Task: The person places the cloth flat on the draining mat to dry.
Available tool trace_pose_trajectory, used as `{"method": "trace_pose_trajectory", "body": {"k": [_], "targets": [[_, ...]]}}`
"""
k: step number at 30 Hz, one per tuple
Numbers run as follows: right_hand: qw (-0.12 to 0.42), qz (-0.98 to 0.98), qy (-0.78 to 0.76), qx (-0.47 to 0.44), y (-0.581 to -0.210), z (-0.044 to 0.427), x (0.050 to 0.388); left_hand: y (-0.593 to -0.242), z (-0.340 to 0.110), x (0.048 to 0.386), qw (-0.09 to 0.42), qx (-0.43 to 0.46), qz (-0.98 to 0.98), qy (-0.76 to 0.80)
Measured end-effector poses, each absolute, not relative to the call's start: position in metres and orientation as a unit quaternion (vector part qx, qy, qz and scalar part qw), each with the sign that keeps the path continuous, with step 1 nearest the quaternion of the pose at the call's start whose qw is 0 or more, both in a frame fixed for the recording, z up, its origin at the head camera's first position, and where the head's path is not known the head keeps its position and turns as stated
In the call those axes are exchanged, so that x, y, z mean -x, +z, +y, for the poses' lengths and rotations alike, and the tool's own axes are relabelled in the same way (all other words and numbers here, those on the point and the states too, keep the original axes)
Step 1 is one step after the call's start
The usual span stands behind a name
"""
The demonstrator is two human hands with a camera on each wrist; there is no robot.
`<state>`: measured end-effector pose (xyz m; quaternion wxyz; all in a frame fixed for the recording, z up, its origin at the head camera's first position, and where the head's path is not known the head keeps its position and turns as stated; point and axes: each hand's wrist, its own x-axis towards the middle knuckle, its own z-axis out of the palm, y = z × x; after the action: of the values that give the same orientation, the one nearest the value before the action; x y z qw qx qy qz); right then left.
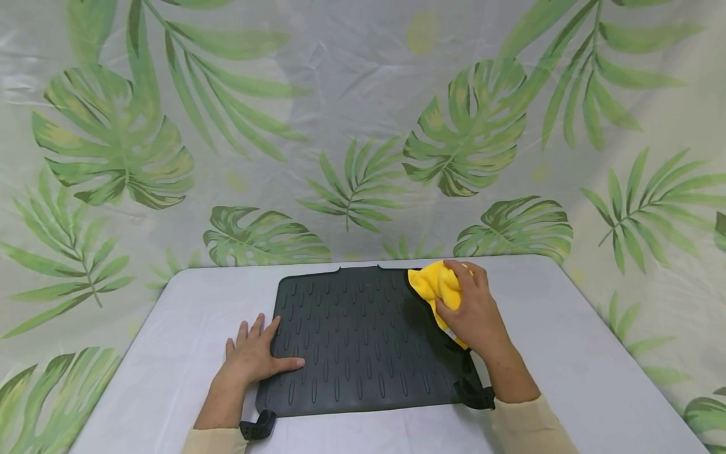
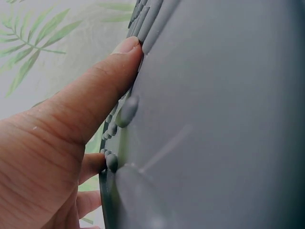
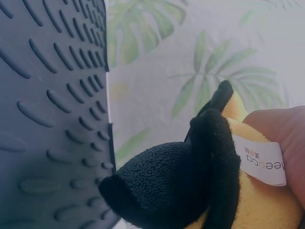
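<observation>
Left hand [image 1: 249, 360] spread and released, thumb on one dark mat [image 1: 346, 334] | right hand [image 1: 475, 318] grasping one yellow cloth [image 1: 435, 282] by mat's far right corner | mat lies on one white table [image 1: 573, 353]

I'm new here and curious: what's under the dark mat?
The white table shows on both sides of the mat and along its near edge. Whatever lies directly beneath is covered.
</observation>
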<state>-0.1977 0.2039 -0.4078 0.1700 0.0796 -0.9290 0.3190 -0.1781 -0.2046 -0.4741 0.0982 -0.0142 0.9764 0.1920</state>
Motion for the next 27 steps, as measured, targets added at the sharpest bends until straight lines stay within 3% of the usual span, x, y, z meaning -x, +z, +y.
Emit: {"method": "trace_pose_trajectory", "body": {"k": [27], "targets": [[0.204, -0.921, 0.301, -0.137, -0.414, 0.184, 0.196, -0.471, -0.204, 0.177, 0.104, 0.01, 0.976, 0.191]]}}
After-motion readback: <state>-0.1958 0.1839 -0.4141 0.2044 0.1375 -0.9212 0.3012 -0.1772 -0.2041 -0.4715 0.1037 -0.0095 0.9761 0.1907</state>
